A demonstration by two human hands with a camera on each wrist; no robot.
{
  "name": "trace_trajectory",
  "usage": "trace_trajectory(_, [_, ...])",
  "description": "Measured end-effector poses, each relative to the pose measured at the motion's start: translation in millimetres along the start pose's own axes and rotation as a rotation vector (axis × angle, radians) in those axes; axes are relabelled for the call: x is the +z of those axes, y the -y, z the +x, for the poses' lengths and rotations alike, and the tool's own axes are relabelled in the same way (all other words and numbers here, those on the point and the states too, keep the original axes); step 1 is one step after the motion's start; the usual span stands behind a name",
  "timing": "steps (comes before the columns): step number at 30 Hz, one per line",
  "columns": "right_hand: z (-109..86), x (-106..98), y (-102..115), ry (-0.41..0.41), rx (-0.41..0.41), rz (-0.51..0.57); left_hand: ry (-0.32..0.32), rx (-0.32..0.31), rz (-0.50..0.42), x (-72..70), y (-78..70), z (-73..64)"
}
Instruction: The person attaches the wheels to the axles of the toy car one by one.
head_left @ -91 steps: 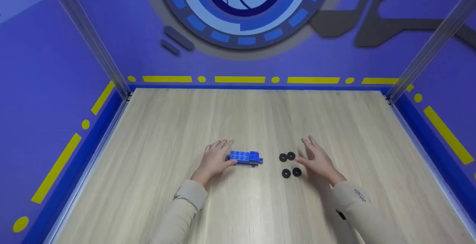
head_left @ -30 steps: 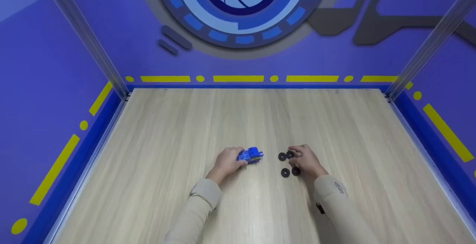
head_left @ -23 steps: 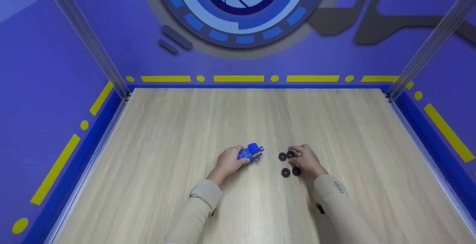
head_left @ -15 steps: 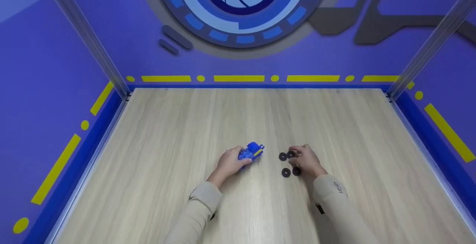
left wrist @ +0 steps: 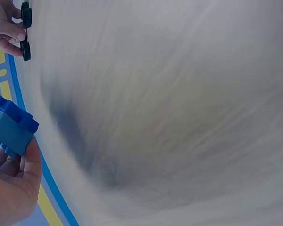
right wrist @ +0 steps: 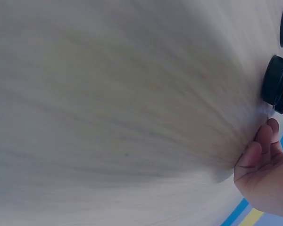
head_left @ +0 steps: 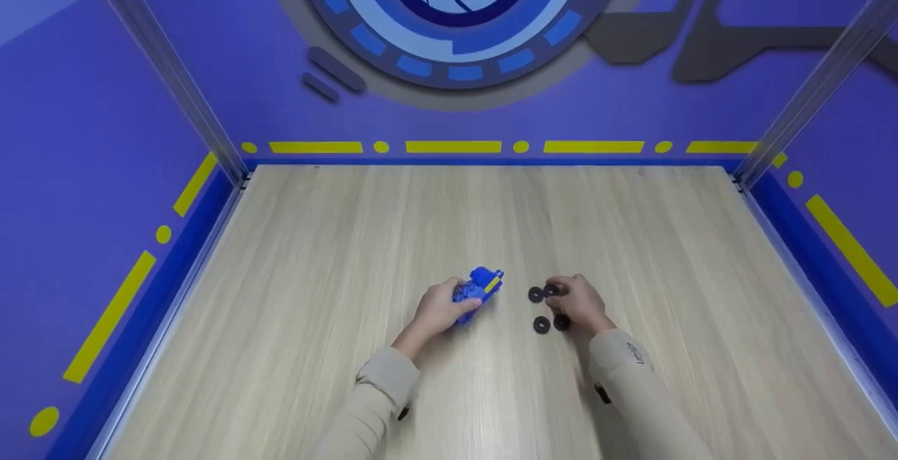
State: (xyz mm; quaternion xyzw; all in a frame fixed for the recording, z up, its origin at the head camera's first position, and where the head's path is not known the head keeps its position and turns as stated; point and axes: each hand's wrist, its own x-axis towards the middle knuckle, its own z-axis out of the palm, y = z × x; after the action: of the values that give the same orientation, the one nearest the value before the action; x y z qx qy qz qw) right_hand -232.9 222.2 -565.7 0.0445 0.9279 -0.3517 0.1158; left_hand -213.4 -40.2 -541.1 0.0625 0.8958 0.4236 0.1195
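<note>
My left hand [head_left: 438, 306] grips a blue toy truck body [head_left: 484, 280], a studded building-block piece with a yellow stripe on its side. It is tilted, and its shadow falls on the tabletop beneath. In the left wrist view, fingers curl under the blue truck body [left wrist: 13, 126]. To the right, my right hand [head_left: 581, 303] has thumb and index finger pinching a small black toy wheel [head_left: 551, 290]. Beside that one lies another wheel [head_left: 536, 294], while a nearer pair includes a wheel [head_left: 541, 325]. In the right wrist view, the other fingers [right wrist: 251, 155] rest on the tabletop.
The pale wooden tabletop [head_left: 365, 228] spreads around both hands. Blue-purple panels with yellow dashes, such as the back wall [head_left: 449, 120], enclose it on three sides. Metal posts, including the left post [head_left: 168, 74], stand at the rear corners.
My left hand has taken hold of the truck body, lifted it and tilted it, shifting slightly right. My right hand has moved left, its thumb and finger closing at the upper right wheel.
</note>
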Motion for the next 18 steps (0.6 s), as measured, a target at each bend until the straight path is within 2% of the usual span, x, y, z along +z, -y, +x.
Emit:
trace_trajectory(12, [-1.6,2.4,-0.5,-0.035,0.032,0.033,0.02,0.007,-0.06,3.4,-8.5,-4.3])
trace_trajectory(18, [-3.7,0.7,-4.7,-0.047,-0.013,0.055,0.02,0.013,-0.078,4.2,-8.9,-5.5])
